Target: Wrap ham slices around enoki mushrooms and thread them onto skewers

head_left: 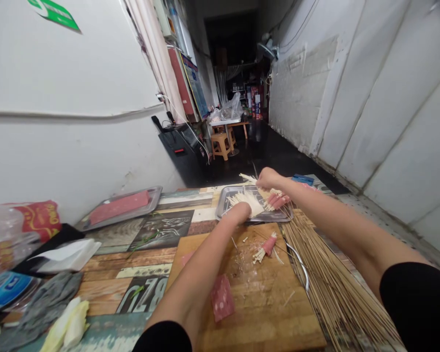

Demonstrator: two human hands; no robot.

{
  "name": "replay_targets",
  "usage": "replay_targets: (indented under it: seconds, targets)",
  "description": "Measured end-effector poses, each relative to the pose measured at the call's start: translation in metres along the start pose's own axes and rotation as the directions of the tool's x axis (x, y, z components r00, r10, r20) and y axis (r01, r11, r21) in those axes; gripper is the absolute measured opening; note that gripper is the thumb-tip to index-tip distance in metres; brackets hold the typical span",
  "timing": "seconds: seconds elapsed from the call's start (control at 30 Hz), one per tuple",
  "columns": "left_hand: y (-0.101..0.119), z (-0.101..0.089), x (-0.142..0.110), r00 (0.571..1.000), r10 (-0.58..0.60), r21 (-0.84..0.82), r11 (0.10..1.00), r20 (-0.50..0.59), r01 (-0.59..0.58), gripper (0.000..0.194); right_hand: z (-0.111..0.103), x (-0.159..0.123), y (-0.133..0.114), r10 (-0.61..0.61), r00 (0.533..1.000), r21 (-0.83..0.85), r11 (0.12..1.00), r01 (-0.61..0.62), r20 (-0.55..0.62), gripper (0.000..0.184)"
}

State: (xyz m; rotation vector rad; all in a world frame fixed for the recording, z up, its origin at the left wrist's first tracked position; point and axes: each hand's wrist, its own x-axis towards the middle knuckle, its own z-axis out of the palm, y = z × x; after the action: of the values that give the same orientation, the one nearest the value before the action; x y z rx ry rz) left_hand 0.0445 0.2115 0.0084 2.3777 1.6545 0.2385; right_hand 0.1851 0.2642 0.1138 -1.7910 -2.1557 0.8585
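My right hand (268,179) is closed around a small bunch of enoki mushrooms (248,179), raised over the far side of a metal tray (220,211). My left hand (243,211) reaches into the tray at a larger pile of enoki (254,205); its fingers are hidden from me. Meat-wrapped enoki rolls (277,200) lie at the tray's right end. On the wooden cutting board (264,313) nearer me sit one meat-wrapped enoki roll (269,246) and a flat slice of pink meat (222,297). Loose mushroom bits are scattered there.
Long bamboo skewers (330,278) lie in a heap right of the board. A second tray (154,198) at the left bears a slab of pink meat (119,206). A grey cloth (51,303), cabbage leaves (68,325) and plastic packaging (11,288) occupy the near left.
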Motion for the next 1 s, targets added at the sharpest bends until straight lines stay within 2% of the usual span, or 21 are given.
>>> replay_targets:
  seconds: [0.1,0.17,0.23,0.27,0.3,0.37,0.4,0.43,0.57,0.67,0.77,0.8,0.87,0.93,1.0]
  targets:
    - [0.008,-0.027,-0.007,0.999,-0.044,0.051,0.998,-0.006,0.044,0.017,-0.030,-0.022,-0.011,-0.080,0.996,-0.048,0.996,0.078,-0.049,0.014]
    - [0.013,-0.052,-0.026,0.993,-0.098,0.086,0.991,-0.068,0.104,0.022,-0.041,-0.044,-0.015,-0.132,0.991,-0.105,0.986,0.128,-0.033,0.015]
    - [0.020,-0.074,-0.052,0.972,-0.135,0.119,0.980,-0.192,0.160,0.028,-0.044,-0.067,-0.017,-0.152,0.988,-0.122,0.980,0.155,0.032,0.015]
    - [0.025,-0.083,-0.066,0.954,-0.116,0.133,0.978,-0.275,0.158,0.030,-0.043,-0.078,-0.017,-0.153,0.985,-0.104,0.981,0.161,0.077,0.016]
    - [0.030,-0.089,-0.079,0.921,-0.043,0.155,0.982,-0.387,0.111,0.032,-0.042,-0.088,-0.018,-0.153,0.980,-0.078,0.983,0.164,0.129,0.016]
    - [0.043,-0.093,-0.100,0.876,0.131,0.210,0.977,-0.464,-0.035,0.037,-0.040,-0.105,-0.019,-0.173,0.954,-0.025,0.983,0.184,0.244,0.017]
    - [0.050,-0.092,-0.108,0.868,0.193,0.230,0.969,-0.457,-0.094,0.039,-0.040,-0.112,-0.020,-0.192,0.935,-0.004,0.979,0.202,0.298,0.018]
    - [0.056,-0.089,-0.114,0.880,0.220,0.234,0.964,-0.421,-0.129,0.039,-0.040,-0.119,-0.020,-0.213,0.915,0.014,0.975,0.222,0.343,0.019]
    - [0.072,-0.081,-0.133,0.936,0.199,0.161,0.974,-0.290,-0.157,0.032,-0.044,-0.141,-0.018,-0.285,0.854,0.079,0.957,0.279,0.434,0.022]
    - [0.077,-0.085,-0.150,0.952,0.223,0.053,0.975,-0.209,-0.217,0.030,-0.047,-0.153,-0.010,-0.309,0.828,0.069,0.947,0.315,0.468,0.020]
    - [0.081,-0.090,-0.165,0.966,0.200,-0.017,0.979,-0.163,-0.205,0.033,-0.046,-0.162,-0.002,-0.329,0.800,0.021,0.929,0.369,0.502,0.014]
    - [0.083,-0.091,-0.168,0.969,0.186,-0.022,0.981,-0.161,-0.192,0.034,-0.044,-0.166,-0.002,-0.352,0.801,-0.006,0.914,0.405,0.485,0.011]
    - [0.087,-0.092,-0.170,0.974,0.156,-0.018,0.987,-0.164,-0.161,0.034,-0.035,-0.173,-0.006,-0.445,0.812,-0.106,0.851,0.515,0.377,0.012]
    - [0.092,-0.092,-0.171,0.981,0.126,-0.001,0.992,-0.148,-0.127,0.033,-0.021,-0.181,-0.014,-0.558,0.788,-0.259,0.746,0.614,0.259,0.016]
    - [0.095,-0.092,-0.170,0.988,0.094,0.002,0.996,-0.125,-0.094,0.031,-0.007,-0.187,-0.024,-0.596,0.775,-0.396,0.673,0.624,0.209,0.012]
